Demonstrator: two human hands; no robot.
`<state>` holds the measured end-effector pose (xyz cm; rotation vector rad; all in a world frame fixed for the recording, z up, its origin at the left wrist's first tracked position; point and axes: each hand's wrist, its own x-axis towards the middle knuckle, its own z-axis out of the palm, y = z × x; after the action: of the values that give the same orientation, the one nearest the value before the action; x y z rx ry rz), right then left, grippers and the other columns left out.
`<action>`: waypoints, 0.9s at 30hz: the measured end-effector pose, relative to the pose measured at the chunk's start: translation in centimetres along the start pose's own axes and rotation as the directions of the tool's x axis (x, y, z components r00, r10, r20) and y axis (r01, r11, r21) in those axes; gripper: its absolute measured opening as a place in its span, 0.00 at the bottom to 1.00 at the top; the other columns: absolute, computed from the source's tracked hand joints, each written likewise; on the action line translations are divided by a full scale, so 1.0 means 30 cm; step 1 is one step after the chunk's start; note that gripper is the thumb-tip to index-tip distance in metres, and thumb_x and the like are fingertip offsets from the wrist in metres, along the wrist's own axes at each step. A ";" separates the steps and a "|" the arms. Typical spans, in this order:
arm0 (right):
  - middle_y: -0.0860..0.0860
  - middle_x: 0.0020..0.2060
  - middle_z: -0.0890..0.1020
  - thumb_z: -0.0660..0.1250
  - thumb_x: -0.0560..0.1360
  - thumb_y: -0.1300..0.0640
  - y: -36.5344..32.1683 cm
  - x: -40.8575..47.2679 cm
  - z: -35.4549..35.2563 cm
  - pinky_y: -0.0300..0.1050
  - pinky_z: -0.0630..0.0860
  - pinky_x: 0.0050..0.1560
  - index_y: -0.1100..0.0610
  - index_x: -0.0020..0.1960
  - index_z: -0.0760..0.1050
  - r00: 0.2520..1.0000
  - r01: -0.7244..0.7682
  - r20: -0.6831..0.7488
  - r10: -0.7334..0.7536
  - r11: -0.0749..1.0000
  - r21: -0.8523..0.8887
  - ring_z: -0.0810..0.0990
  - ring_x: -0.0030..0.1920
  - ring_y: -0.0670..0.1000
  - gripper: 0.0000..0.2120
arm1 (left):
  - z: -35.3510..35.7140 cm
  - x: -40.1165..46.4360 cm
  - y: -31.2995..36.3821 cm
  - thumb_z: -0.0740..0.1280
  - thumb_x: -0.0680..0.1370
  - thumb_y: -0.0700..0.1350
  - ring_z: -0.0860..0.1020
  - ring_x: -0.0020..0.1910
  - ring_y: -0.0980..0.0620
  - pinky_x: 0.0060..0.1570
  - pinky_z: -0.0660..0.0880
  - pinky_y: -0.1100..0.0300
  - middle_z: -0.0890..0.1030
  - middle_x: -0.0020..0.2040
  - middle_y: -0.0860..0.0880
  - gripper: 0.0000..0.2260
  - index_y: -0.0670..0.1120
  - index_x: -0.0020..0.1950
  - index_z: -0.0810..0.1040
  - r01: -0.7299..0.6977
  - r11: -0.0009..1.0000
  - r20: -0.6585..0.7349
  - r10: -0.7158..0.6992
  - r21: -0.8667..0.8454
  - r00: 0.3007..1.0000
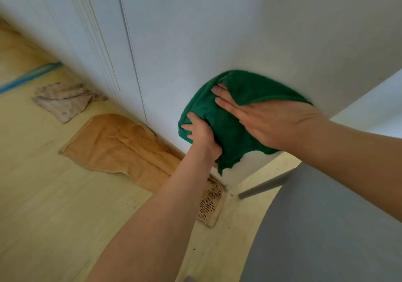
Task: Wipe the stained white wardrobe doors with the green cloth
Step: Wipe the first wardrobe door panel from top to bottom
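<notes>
**Press flat, wipe toward the streaks**

Your right hand [261, 118] lies flat with straight fingers on the green cloth [230, 120], pressing it to the right-hand door [217, 31] low down. Your left hand [200, 133] grips the cloth's lower edge, fingers curled into it. Keep the palm pressure even and let the left hand steer, so the loose corner below doesn't drag. The brown drip streaks [102, 48] run down the door left of the cloth, past the seam; that part looks unwiped, so work that way. Below the cloth, on the floor, lie an orange towel [117, 144] and a soiled rag [63, 101]; mind your footing. A grey chair [326, 227] crowds your right arm.
</notes>
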<state>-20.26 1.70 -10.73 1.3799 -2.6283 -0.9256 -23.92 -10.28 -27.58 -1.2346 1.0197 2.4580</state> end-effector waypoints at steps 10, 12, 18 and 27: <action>0.55 0.79 0.35 0.47 0.83 0.60 -0.180 0.162 0.211 0.48 0.31 0.73 0.54 0.79 0.29 0.983 -0.097 0.165 0.076 0.987 0.127 0.40 0.79 0.56 0.32 | -0.143 0.232 -0.185 0.48 0.55 0.84 0.57 0.80 0.47 0.74 0.56 0.34 0.49 0.81 0.63 0.49 0.74 0.76 0.43 -0.061 0.998 -0.079 0.060 0.000 0.995; 0.56 0.79 0.36 0.47 0.84 0.60 -0.195 0.159 0.203 0.45 0.27 0.67 0.57 0.79 0.30 0.977 -0.073 0.209 0.052 0.993 0.096 0.40 0.79 0.56 0.32 | -0.157 0.244 -0.241 0.48 0.54 0.86 0.58 0.79 0.46 0.73 0.58 0.34 0.50 0.81 0.64 0.49 0.76 0.74 0.44 -0.017 1.000 -0.051 0.017 0.002 0.999; 0.59 0.79 0.47 0.47 0.85 0.59 -0.182 0.096 0.136 0.49 0.38 0.73 0.62 0.78 0.32 0.943 0.115 0.326 -0.071 0.987 -0.115 0.49 0.78 0.57 0.30 | -0.162 0.393 -0.559 0.50 0.42 0.90 0.64 0.75 0.41 0.65 0.59 0.23 0.60 0.79 0.61 0.57 0.77 0.72 0.57 0.221 0.975 -0.060 -0.219 0.025 0.974; 0.55 0.80 0.52 0.56 0.83 0.56 -0.013 -0.121 -0.061 0.43 0.50 0.76 0.53 0.81 0.41 0.955 0.016 0.296 -0.013 1.000 -0.010 0.57 0.78 0.51 0.33 | 0.024 0.032 -0.395 0.54 0.40 0.87 0.73 0.66 0.32 0.50 0.74 0.26 0.68 0.75 0.46 0.66 0.68 0.77 0.54 0.296 0.955 0.041 -0.295 -0.020 0.955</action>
<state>-17.26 3.40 -8.57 1.3543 -2.8173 -1.2377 -19.50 -1.16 -33.83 -1.2421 0.7335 2.2599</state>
